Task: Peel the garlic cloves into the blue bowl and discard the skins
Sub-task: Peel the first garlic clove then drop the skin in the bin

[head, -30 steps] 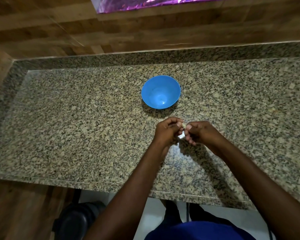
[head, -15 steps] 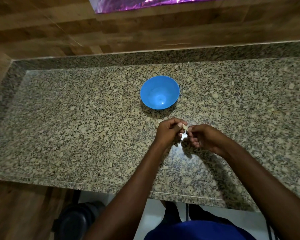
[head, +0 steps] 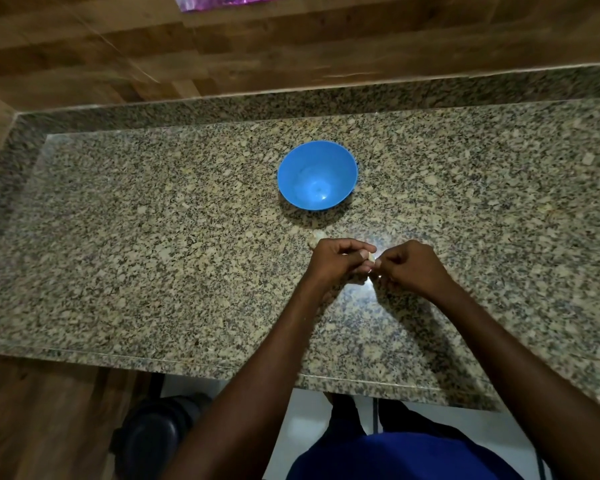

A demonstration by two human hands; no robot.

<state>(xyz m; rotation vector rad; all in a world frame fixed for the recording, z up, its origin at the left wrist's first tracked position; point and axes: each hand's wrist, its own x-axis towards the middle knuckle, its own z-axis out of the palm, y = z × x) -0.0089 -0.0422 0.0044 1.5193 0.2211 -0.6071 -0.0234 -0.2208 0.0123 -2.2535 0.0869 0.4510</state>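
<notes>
A garlic clove (head: 370, 257) is pinched at the fingertips of the left hand (head: 338, 259), w/ fingers curled round it, just above the granite counter (head: 153, 237). The right hand (head: 407, 268) is closed at its tips on the clove's near end, prob. on a flap of skin; skin itself too small to be made out. The blue bowl (head: 317, 174) sits just beyond the hands, nothing seen inside. More pale garlic (head: 316, 237) lies on the counter btwn bowl and left hand.

Step judged: skin being stripped. The clove should be held firm but not crushed, skin pulled lengthwise from the tip, clove turned as needed. Peeling is best done low, near the bowl, so the bare clove can be dropped in w/o travel. Skins should be kept out of the bowl.
</notes>
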